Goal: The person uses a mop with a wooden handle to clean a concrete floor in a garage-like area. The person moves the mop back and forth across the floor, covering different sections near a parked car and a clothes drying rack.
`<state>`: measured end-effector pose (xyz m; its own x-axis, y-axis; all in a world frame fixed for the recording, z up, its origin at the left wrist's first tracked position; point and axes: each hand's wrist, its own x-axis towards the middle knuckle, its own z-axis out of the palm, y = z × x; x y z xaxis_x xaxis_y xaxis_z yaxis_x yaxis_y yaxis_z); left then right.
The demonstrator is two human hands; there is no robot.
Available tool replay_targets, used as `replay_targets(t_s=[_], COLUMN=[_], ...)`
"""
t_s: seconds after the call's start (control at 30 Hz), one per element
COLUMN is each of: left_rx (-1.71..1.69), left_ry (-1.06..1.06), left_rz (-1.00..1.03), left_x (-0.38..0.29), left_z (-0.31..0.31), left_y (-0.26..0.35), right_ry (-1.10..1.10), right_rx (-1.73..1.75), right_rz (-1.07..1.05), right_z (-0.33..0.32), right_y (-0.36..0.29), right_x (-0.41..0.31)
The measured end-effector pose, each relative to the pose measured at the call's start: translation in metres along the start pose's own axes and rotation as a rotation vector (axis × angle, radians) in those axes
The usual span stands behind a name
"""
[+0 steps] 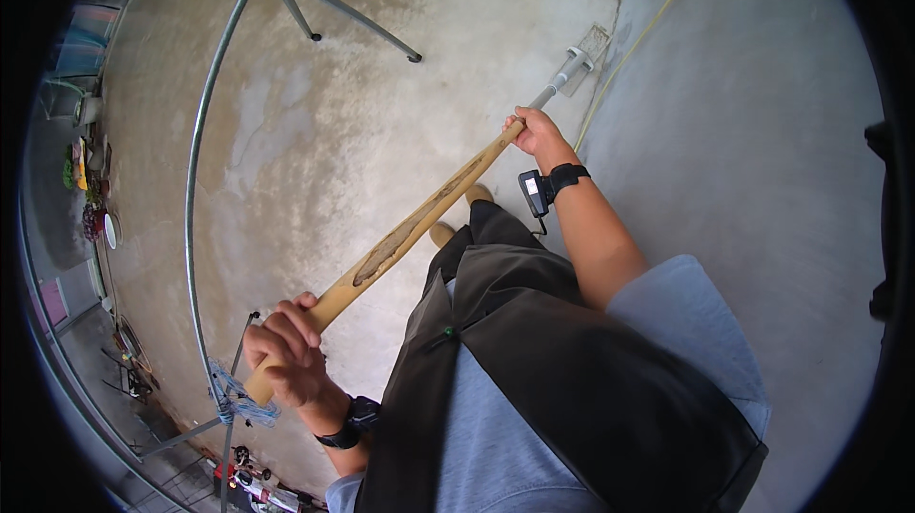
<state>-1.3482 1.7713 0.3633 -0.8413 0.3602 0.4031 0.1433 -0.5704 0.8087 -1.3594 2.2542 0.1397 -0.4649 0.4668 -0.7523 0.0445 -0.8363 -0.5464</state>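
A long tan pole (422, 227) with a rough, peeled brown strip along its side slants across the view. My left hand (289, 348) wraps around it near its upper end. Farther down, my right hand (530, 131) grips it close to where a grey shaft (561, 79) begins. A flat rectangular head (590, 48) at the far end rests on the concrete floor; whether it is a mop, brush or scraper is too small to tell. A black device is strapped to each wrist.
A metal-tube rack (193, 155) stands on the left, its legs spread over the concrete floor (357, 127). Blue cord (243, 406) is bundled on its lower joint. A yellow hose or cable (647, 27) runs along the floor right of the tool head. Potted plants (89, 220) line the far left.
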Motion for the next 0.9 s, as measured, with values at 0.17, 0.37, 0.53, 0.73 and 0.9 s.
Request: replay_targets(t_s=[0.17,0.37,0.53,0.73,0.9], left_rx=[0.072,0.054,0.07,0.114,0.209], left_ry=[0.041,-0.007,-0.082,0.165,0.34], left_rz=[-0.078,-0.023,-0.037,0.044,0.053], left_x=[0.001,0.012,0.019,0.005,-0.026], left_z=[0.004,0.014,0.025,0.055,0.087], left_y=[-0.04,-0.066,-0.082,-0.111,-0.158], right_ry=[0.017,0.013,-0.033,-0.12,-0.252], right_rx=[-0.043,-0.052,-0.198,-0.295,-0.472], right_rz=[0.041,0.179,0.25,0.394,0.512], right_z=[-0.008,-0.023,-0.038,-0.056,-0.081], right_y=[-0.007,-0.011,-0.004,-0.001,0.027], right_x=[0.025,0.058,0.085,0.125,0.176])
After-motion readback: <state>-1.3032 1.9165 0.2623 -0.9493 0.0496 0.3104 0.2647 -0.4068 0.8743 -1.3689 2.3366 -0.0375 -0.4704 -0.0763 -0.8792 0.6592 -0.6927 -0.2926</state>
